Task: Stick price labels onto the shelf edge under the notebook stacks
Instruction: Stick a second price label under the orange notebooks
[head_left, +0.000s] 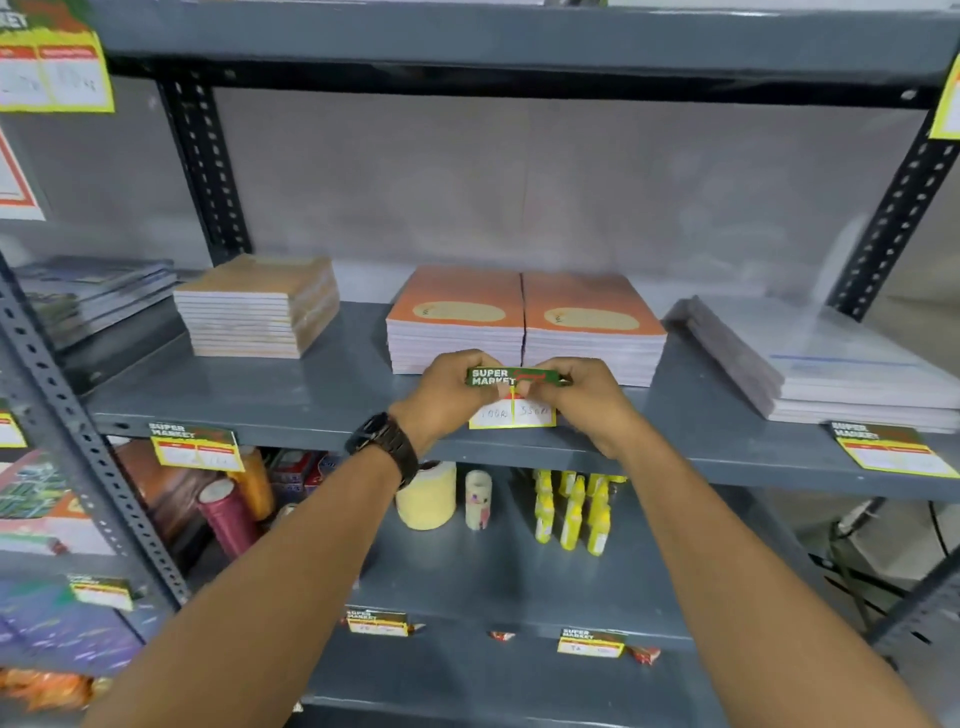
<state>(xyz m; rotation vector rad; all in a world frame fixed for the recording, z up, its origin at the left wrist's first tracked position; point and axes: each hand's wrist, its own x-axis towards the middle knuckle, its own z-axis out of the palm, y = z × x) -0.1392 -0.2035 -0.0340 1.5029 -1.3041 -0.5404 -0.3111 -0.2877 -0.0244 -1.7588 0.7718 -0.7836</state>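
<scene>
From the head camera, both hands met at the front of the grey shelf edge (291, 434), holding one price label (511, 397) between them. The left hand (449, 397), a dark watch (387, 448) on its wrist, pinched the label's left end; the right hand (584, 400) pinched the right end — fingers pressed together on the green "SUPER MARKET" strip along the top. The label's yellow-bordered lower part, with handwritten figures too blurred to read, hung against the shelf edge, directly below the two orange notebook stacks (524, 325) standing side by side and touching.

To the left on the same shelf sat a brown notebook stack (257, 306), with an already stuck label (196, 447) on the edge beneath it. To the right lay a pale stack (821, 364) with another label (891, 449) under it. On the shelf below stood a cream tape roll (427, 496), a smaller roll (478, 499) and yellow bottles (571, 512) — all well apart from the hands.
</scene>
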